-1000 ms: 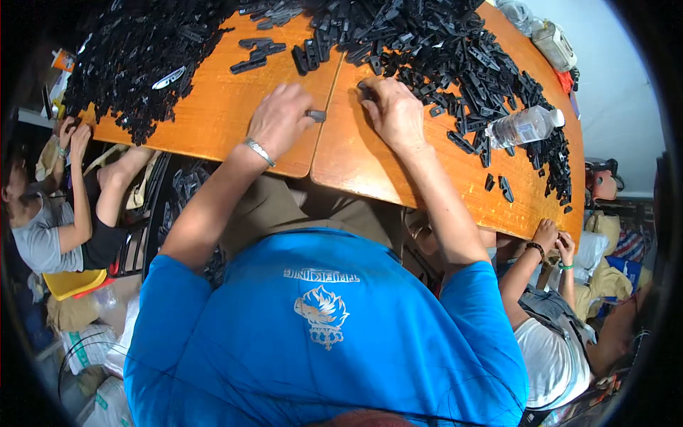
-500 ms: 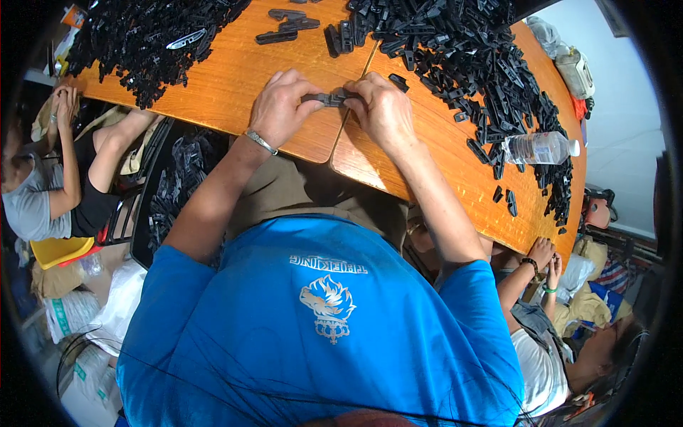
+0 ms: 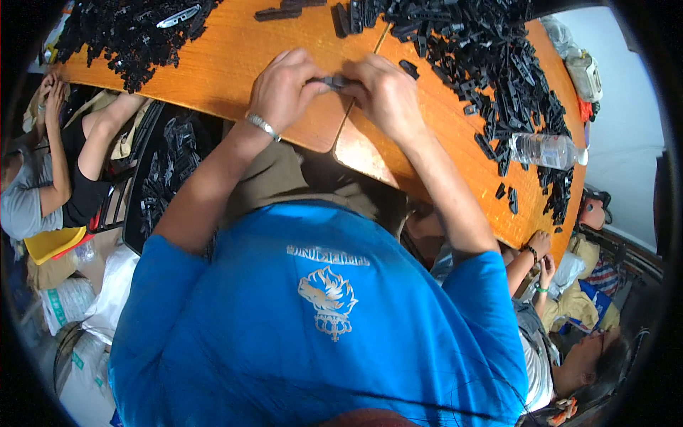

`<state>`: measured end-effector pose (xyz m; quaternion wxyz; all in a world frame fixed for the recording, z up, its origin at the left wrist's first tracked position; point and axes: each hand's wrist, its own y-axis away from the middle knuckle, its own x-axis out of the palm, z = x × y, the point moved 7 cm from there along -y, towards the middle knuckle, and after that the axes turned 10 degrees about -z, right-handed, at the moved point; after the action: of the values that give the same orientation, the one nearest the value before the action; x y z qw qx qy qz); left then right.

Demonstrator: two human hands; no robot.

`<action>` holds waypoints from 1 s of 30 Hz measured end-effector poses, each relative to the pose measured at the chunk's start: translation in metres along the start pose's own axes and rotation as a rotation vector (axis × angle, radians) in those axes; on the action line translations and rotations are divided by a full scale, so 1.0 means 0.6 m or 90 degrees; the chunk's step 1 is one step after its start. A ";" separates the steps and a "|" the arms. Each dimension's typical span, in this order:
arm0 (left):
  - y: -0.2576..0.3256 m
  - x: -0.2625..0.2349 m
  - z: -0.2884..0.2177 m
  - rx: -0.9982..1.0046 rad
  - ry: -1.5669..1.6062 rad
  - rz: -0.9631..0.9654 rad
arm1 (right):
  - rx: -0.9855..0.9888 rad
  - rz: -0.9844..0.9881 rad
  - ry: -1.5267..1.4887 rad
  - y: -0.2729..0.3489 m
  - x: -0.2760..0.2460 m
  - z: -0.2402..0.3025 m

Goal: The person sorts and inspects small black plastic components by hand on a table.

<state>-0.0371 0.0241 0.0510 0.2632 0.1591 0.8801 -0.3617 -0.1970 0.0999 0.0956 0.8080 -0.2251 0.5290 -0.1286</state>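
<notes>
Between my two hands is a small black plastic part [image 3: 336,82], held over the wooden table [image 3: 235,78] close to the seam between its boards. My left hand [image 3: 286,84], with a metal bracelet at the wrist, pinches one end of the part. My right hand [image 3: 386,91] grips the other end, fingers closed. Much of the part is covered by my fingers, so its finer shape cannot be made out. A loose black piece [image 3: 409,68] lies just beyond my right hand.
Heaps of small black parts lie at the far left [image 3: 131,46] and far right [image 3: 491,57]. A clear plastic bottle [image 3: 544,150] lies on its side at the right. People sit on both sides of me. A black tray of dark parts [image 3: 171,153] is left of my lap.
Both hands keep hold of the black part, which now looks turned and more hidden behind my fingers. The view has shifted slightly, so the table appears higher.
</notes>
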 end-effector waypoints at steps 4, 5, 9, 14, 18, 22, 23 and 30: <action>-0.019 0.009 -0.005 0.040 0.015 -0.042 | -0.091 -0.001 0.051 -0.030 0.020 0.001; -0.022 0.009 -0.005 0.050 0.016 -0.048 | -0.093 0.004 0.051 -0.030 0.025 -0.004; 0.003 -0.029 0.004 -0.012 0.020 0.029 | -0.085 0.006 0.030 -0.011 0.018 0.021; 0.107 -0.249 0.063 -0.133 -0.094 0.223 | 0.035 -0.085 0.004 0.040 -0.038 -0.038; 0.148 -0.362 0.109 -0.289 -0.070 0.189 | 0.168 -0.080 0.155 0.030 -0.074 -0.112; 0.043 -0.254 0.053 -0.163 -0.088 0.088 | 0.177 0.007 0.202 0.014 -0.043 -0.148; 0.014 -0.213 0.033 -0.083 -0.100 0.085 | 0.189 0.049 0.213 0.011 -0.034 -0.151; -0.155 0.019 0.016 -0.118 -0.082 0.064 | 0.210 -0.086 -0.060 0.031 -0.056 -0.098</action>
<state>-0.0868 -0.0454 0.0901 0.3508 0.1546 0.8819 -0.2743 -0.2647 0.1180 0.0932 0.8475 -0.1301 0.4460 -0.2568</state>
